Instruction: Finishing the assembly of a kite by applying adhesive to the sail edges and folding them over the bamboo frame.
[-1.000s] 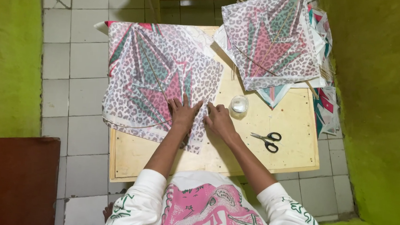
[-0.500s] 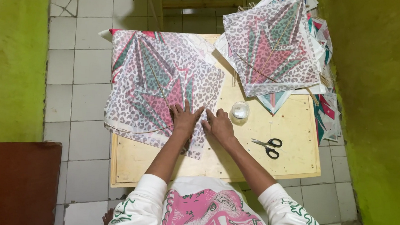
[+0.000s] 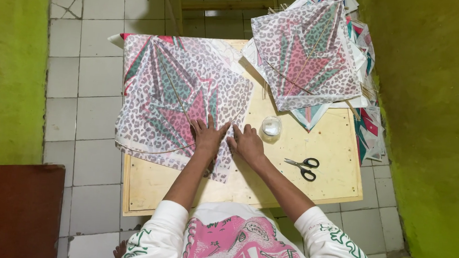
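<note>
Item: leopard-print kite, pink and teal star pattern, thin stick spine running along its length and a curved cross stick near its lower part; it lies flat over the left half of the plywood table, its left side overhanging the table's left edge above the tiled floor. My left hand lies palm down on the kite's right lower corner, fingers spread wide and flat, gripping nothing. My right hand lies just beside it, palm down at the kite's right edge, fingers extended and slightly fanned, holding nothing; whether its fingertips rest on the paper or on the bare wood just past it, I cannot tell. The two hands are close together, thumbs nearly meeting. Item: small clear round container, standing on the table just beyond my right hand, near the table's middle. Item: black-handled scissors, lying closed on the table toward its near right part, to the right of my right forearm, apart from it. Item: stack of finished kites, same leopard print on top, piled at the table's far right corner and spilling over the far and right edges; more kites in other colours show beneath. Surroundings: green wall on the right, dark red-brown surface at lower left.
</note>
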